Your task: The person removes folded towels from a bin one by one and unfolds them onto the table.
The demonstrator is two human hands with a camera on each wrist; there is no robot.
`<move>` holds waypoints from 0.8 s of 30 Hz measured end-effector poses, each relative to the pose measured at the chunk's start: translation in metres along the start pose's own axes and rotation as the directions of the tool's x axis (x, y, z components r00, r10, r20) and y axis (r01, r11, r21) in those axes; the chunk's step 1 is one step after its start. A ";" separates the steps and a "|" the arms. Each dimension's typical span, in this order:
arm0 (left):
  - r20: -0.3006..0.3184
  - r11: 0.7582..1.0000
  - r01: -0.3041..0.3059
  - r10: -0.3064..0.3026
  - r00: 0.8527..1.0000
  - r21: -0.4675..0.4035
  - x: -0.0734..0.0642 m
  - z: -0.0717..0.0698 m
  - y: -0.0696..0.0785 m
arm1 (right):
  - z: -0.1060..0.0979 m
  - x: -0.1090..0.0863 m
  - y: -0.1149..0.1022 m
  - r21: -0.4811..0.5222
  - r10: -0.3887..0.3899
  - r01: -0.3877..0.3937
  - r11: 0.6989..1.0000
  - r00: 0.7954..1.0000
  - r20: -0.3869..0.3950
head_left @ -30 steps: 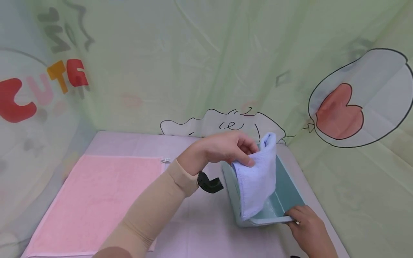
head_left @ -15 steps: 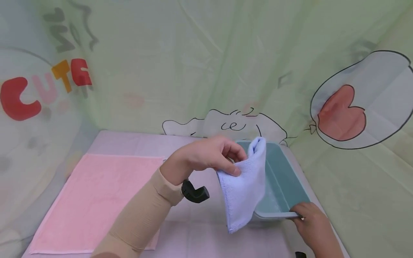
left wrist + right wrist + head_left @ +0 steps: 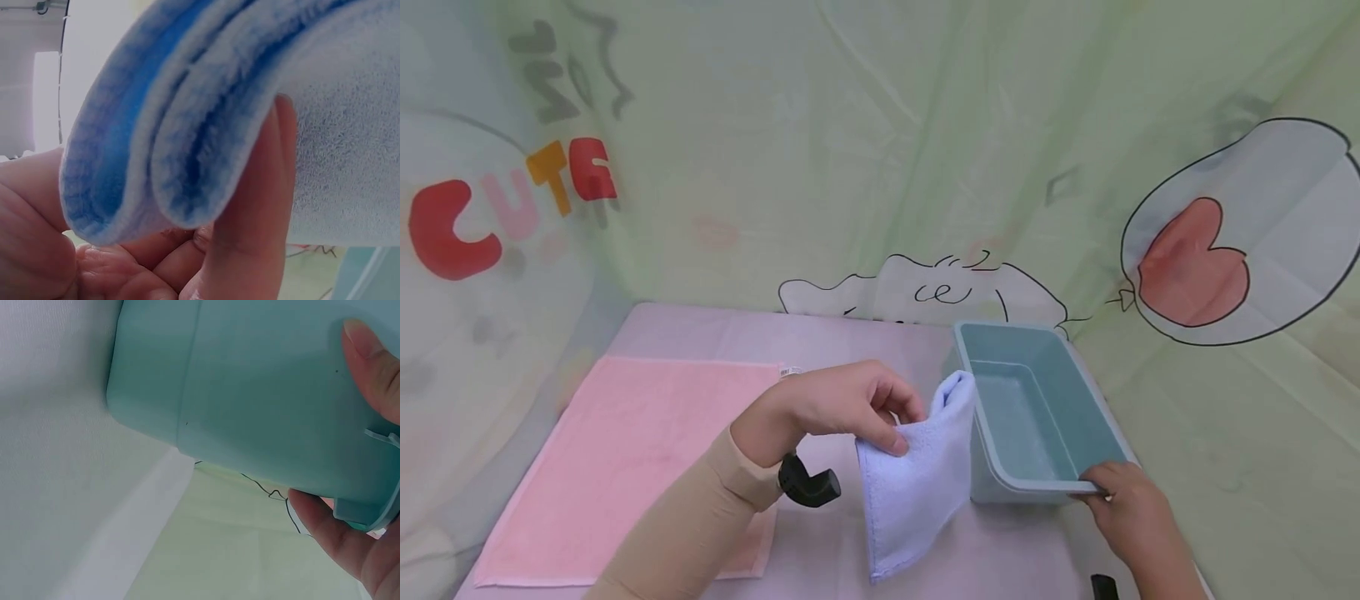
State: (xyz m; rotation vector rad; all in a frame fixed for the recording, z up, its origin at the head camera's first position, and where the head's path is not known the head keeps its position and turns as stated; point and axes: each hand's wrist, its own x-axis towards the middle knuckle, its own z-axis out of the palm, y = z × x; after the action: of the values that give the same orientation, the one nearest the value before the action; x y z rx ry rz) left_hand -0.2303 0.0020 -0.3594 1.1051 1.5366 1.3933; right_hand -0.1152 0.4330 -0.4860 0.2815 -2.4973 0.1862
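Note:
A folded light-blue towel [image 3: 921, 487] hangs from my left hand [image 3: 853, 408], in front and to the left of the teal plastic bin [image 3: 1018, 417]. Thumb and fingers pinch its upper edge. In the left wrist view, the folded layers of the towel [image 3: 337, 131] show close up between thumb and fingers. My right hand [image 3: 1138, 517] grips the near right corner of the bin's rim. The right wrist view has the thumb [image 3: 375, 375] against the bin's outer wall [image 3: 250, 394] and a finger under the rim. Inside, the bin's bottom shows bare.
A pink towel [image 3: 640, 467] lies spread flat on the left of the pale table [image 3: 820, 542], a small white tag at its far right corner. Printed fabric curtains [image 3: 737, 167] enclose the back and both sides. A black device [image 3: 808, 483] sits on my left wrist.
My left hand has carried the light-blue towel leftward and down, from over the bin to beside it. The bin's inside has come into view. My right hand stays on the rim.

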 end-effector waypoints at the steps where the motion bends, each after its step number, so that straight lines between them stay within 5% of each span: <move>1: -0.006 1.000 0.006 -0.006 1.000 0.002 -0.002 0.000 -0.004 | 0.000 0.000 0.000 0.001 0.006 -0.006 1.000 1.000 0.001; 24: -0.044 0.998 0.064 -0.064 0.997 0.002 -0.044 -0.010 -0.081 | -0.002 0.015 0.026 -0.020 0.081 -0.079 0.997 0.987 0.137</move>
State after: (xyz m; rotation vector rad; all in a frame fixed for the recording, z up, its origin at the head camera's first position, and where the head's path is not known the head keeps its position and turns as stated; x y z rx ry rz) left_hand -0.2331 -0.0451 -0.4395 1.0250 1.5922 1.3802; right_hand -0.1316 0.4562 -0.4770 0.1938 -2.6475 0.1871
